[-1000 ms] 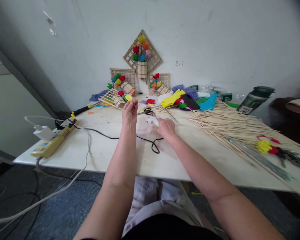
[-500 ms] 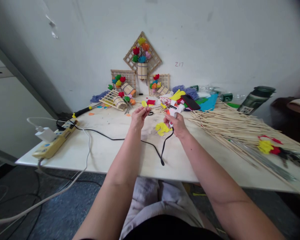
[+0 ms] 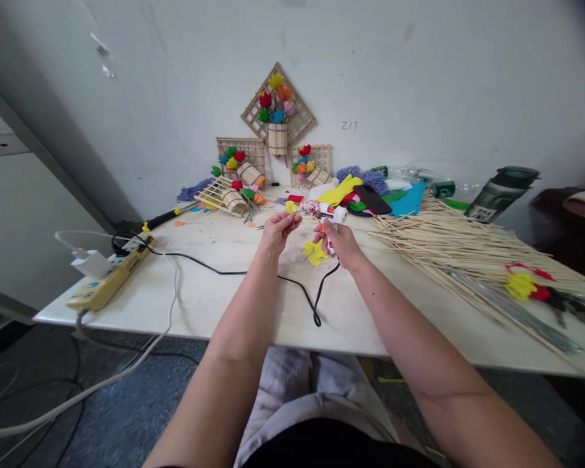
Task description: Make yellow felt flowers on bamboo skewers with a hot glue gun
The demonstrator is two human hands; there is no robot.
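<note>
My left hand (image 3: 279,231) is closed in a pinch on a small yellow felt flower piece (image 3: 291,207), which shows just above the fingertips; a thin stem seems to hang below the grip. Wrapped around a white and orange hot glue gun (image 3: 338,218) is my right hand (image 3: 340,242). The gun's front end points left toward the yellow piece, and its black cord (image 3: 316,305) drops to the table. Under the gun lie yellow felt cutouts (image 3: 314,253). Whether the nozzle touches the flower piece I cannot make out.
Lattice panels with felt flowers (image 3: 277,107) stand against the wall. A power strip (image 3: 107,276) with cables sits at the left. Bamboo sticks (image 3: 448,234) cover the right side, near a dark green bottle (image 3: 500,195). A phone (image 3: 372,199) rests on coloured felt sheets (image 3: 409,198).
My left hand has shifted slightly right with the yellow piece. My right hand has turned the glue gun, its front end now nearer the piece.
</note>
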